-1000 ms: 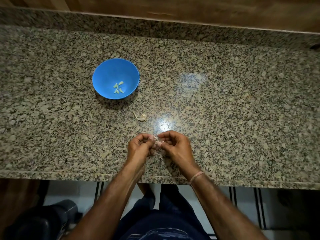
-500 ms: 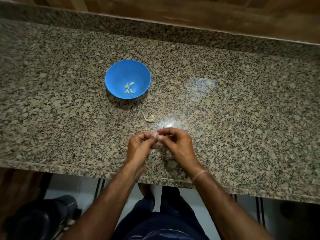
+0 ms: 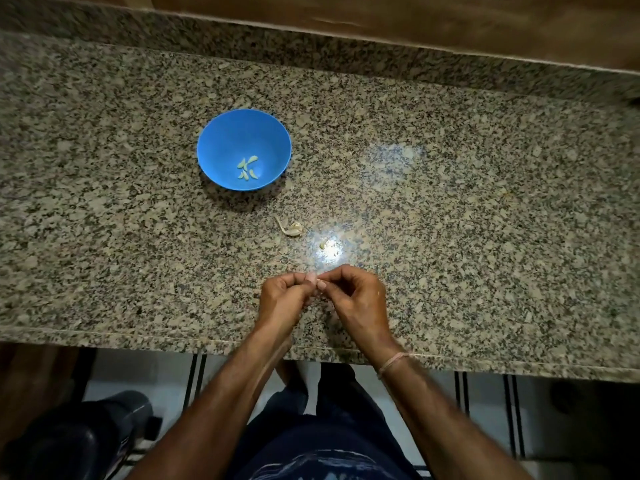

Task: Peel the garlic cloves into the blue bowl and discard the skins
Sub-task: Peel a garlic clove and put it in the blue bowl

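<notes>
- Head view: both hands meet at lower centre of the frame, just above the near edge of the granite desk [image 3: 450, 202].
- The left hand [image 3: 284, 296] has its fingers curled, pinching a garlic clove [image 3: 312, 278]. The clove is mostly hidden, with only a pale tip showing.
- The right hand [image 3: 360, 299] is curled too, its fingertips nipping the same clove from the other side. It is probably picking at the skin while the left hand steadies the clove.
- The blue bowl [image 3: 235, 140] stands in the upper left of centre, well apart from the hands. It is likely parked within reach but clear of falling skin.
- Peeled cloves [image 3: 247, 168] lie together at the bowl's bottom.
- A curled skin scrap [image 3: 291, 229] lies on the desk between the bowl and the hands.
- A smaller pale bit [image 3: 322, 244] lies nearer the hands, in the glare. Both look dropped where the peeling happens, not yet discarded.
</notes>
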Demonstrator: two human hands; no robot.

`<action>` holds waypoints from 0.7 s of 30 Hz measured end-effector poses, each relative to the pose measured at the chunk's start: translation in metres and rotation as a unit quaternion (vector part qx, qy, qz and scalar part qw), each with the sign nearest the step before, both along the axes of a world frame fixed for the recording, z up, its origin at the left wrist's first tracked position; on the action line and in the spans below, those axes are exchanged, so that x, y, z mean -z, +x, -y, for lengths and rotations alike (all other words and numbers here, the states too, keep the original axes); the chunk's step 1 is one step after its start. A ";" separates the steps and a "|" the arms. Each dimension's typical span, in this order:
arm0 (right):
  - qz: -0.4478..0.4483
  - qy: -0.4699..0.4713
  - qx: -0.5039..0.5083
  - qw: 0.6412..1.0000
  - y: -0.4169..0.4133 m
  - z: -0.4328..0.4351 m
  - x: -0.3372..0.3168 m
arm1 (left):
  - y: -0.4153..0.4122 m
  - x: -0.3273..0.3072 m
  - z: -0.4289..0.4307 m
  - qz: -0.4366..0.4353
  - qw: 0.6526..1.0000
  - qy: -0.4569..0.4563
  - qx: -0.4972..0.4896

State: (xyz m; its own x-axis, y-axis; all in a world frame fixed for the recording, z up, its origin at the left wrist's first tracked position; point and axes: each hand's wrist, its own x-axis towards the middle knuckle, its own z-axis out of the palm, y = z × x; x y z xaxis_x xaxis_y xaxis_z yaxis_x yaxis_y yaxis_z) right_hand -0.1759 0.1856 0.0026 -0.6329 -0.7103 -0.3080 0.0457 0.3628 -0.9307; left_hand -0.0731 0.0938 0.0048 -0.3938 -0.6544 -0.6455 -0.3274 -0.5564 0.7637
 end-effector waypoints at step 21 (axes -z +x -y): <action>0.179 0.035 0.037 0.982 -0.003 -0.003 -0.009 | 0.004 0.000 -0.002 0.050 0.951 -0.259 0.162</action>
